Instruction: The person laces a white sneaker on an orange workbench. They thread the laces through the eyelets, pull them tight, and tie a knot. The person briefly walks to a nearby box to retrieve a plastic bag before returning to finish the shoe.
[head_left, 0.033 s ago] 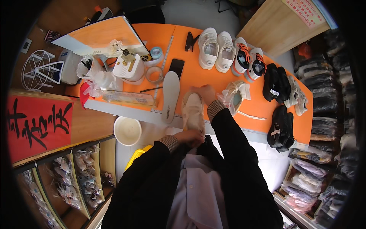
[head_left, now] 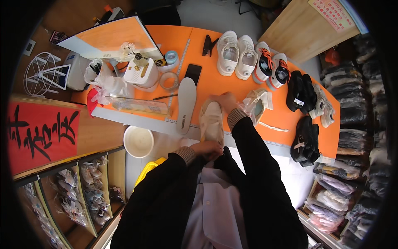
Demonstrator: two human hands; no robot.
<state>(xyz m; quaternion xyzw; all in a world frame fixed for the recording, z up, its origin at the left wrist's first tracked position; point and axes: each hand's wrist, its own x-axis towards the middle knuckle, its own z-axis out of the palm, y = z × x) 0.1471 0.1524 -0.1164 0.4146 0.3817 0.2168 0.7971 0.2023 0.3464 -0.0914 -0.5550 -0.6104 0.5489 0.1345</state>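
A soft-looking cream shoe [head_left: 212, 118] with smooth, overlapping panels was held lengthwise at the near edge of an orange surface [head_left: 199, 35], its toe pointing away from the person. The left grip [head_left: 210, 150], a bare hand with fingers curled in tight, held the end nearest the body; the right grip [head_left: 226, 101], narrow and bent over the shoe, held its far end. Just to the left lay a flat, pale grey insole [head_left: 186, 103], long and rounded at both ends. To the right, a second cream shoe [head_left: 265, 99] rested beside crinkled clear plastic [head_left: 248, 108], with a thin pale strip [head_left: 273, 126] nearby. Farther off stood a white pair of shoes [head_left: 227, 41] and a black-and-white pair [head_left: 264, 54] with bright orange laces [head_left: 266, 62]
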